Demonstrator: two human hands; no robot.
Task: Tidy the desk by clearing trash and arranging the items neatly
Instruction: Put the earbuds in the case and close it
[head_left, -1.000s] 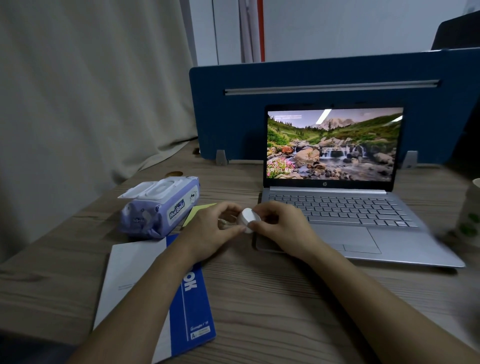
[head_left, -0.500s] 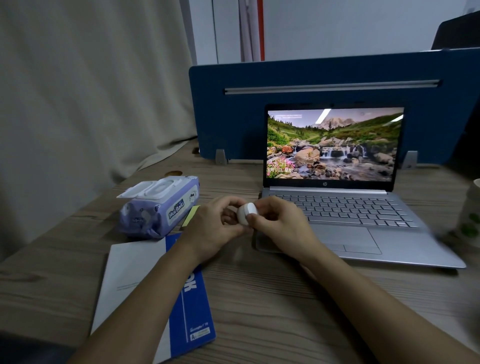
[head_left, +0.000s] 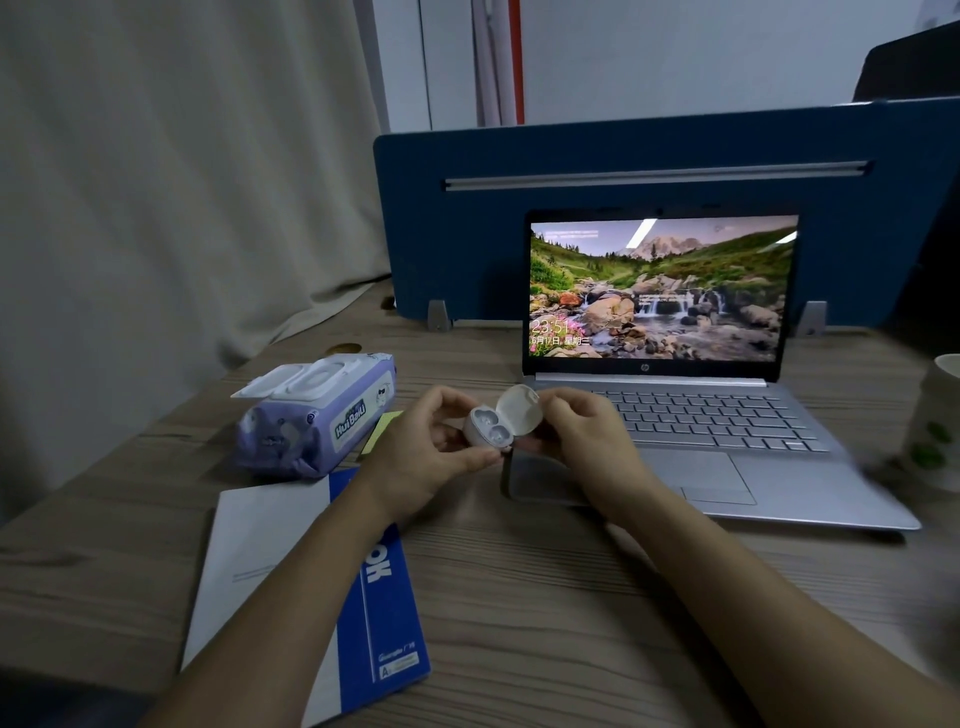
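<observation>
Wooden desk (head_left: 545, 597), laptop (head_left: 675, 415) (lid up), wipes pack (head_left: 317, 415), notebook (head_left: 384, 613)

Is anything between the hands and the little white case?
No. The left hand grips the base of the white case and the right hand holds its open lid, so both touch it directly with nothing in between.

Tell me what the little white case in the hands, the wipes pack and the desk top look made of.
Earbud case: looks like smooth hard plastic, matte white, with a rigid hinged lid and moulded wells. Wipes pack: soft printed plastic film, creased at its end, with a stiff white flip lid. Desk: wood-grain surface, low sheen; solid wood or laminate, I cannot tell.
</observation>
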